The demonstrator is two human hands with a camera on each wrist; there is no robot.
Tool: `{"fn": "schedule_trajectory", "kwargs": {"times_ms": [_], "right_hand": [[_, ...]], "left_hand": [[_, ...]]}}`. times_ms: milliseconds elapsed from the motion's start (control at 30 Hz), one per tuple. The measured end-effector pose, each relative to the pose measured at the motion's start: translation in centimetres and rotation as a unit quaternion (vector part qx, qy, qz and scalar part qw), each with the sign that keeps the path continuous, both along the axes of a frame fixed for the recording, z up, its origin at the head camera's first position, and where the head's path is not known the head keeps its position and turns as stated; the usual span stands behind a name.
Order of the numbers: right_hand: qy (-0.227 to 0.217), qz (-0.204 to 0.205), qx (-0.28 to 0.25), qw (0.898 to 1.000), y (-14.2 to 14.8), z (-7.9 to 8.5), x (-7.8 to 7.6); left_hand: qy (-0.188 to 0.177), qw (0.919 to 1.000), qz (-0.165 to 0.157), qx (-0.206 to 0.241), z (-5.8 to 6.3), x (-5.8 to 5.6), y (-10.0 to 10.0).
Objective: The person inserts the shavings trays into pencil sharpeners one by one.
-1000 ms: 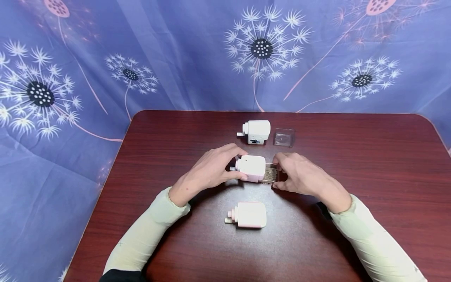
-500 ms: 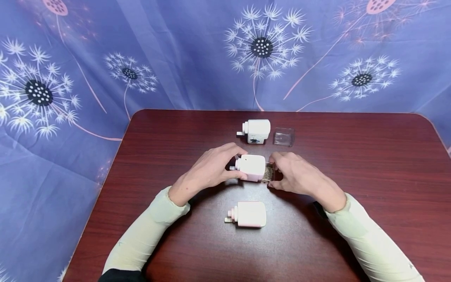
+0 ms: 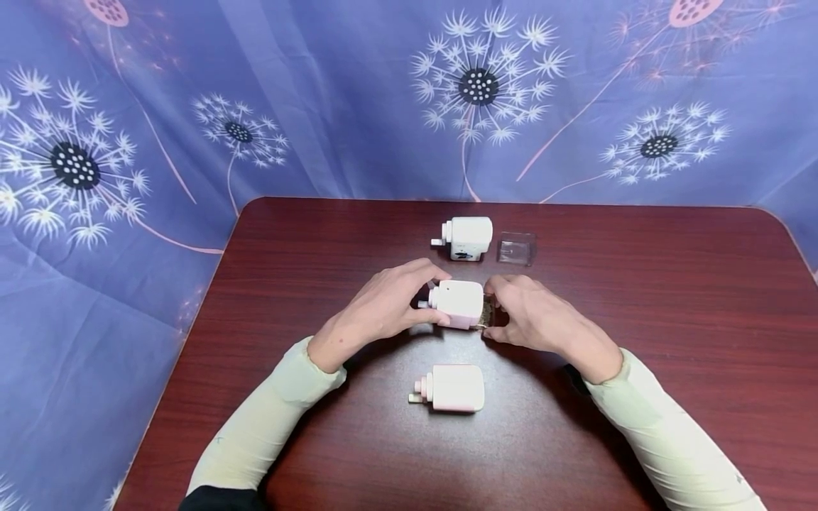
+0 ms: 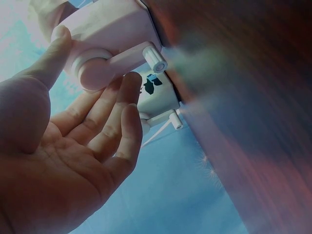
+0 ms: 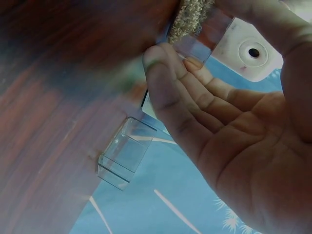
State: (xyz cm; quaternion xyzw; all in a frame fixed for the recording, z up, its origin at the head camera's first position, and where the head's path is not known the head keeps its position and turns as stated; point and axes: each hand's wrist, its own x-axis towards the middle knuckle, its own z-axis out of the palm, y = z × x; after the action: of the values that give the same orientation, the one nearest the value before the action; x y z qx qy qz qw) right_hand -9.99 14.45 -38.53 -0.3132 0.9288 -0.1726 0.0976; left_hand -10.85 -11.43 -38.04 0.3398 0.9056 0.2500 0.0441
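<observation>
My left hand (image 3: 383, 301) grips a pale pink crank pencil sharpener (image 3: 460, 304) at mid-table, thumb on the near side and fingertips on the far side. Its crank handle (image 4: 155, 59) shows above the fingers in the left wrist view. At the sharpener's right end, my right hand (image 3: 543, 316) pinches a clear shavings drawer (image 5: 192, 24) between thumb and fingers. Pencil shavings fill part of that drawer, and only a short strip of it sticks out of the body. The pencil hole faces the right hand in the right wrist view.
Behind stands a white crank sharpener (image 3: 471, 238) with a dark print. To its right lies a separate clear drawer (image 3: 516, 248). A third, cream and pink sharpener (image 3: 457, 388) rests nearer the front. A blue dandelion cloth (image 3: 358, 106) hangs behind the table's far edge.
My right hand has moved left with the shavings drawer, which now sits deeper inside the pink sharpener. The left hand has kept its hold in the same place.
</observation>
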Motion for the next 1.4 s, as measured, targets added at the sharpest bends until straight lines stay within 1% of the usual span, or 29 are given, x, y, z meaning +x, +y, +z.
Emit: {"fn": "schedule_trajectory", "kwargs": {"times_ms": [233,433,800,1133,1400], "right_hand": [[0.004,0.003,-0.003,1.000,-0.2,-0.1,0.0],[-0.002,0.000,-0.003,1.000,-0.6,-0.1,0.0],[-0.005,-0.002,-0.007,1.000,-1.2,-0.1,-0.1],[-0.002,0.000,-0.011,1.000,-1.6,-0.1,-0.6],[-0.016,-0.009,-0.004,1.000,-2.1,0.1,-0.9]], "left_hand": [[-0.005,1.0000,-0.001,0.002,-0.1,0.0,-0.1],[-0.001,1.0000,0.002,0.000,-0.2,0.1,-0.1],[-0.003,1.0000,-0.004,0.007,-0.4,0.0,0.0],[-0.004,1.0000,-0.003,0.006,-0.2,-0.1,-0.1],[-0.009,0.9997,-0.008,0.019,-0.2,-0.2,-0.1]]}}
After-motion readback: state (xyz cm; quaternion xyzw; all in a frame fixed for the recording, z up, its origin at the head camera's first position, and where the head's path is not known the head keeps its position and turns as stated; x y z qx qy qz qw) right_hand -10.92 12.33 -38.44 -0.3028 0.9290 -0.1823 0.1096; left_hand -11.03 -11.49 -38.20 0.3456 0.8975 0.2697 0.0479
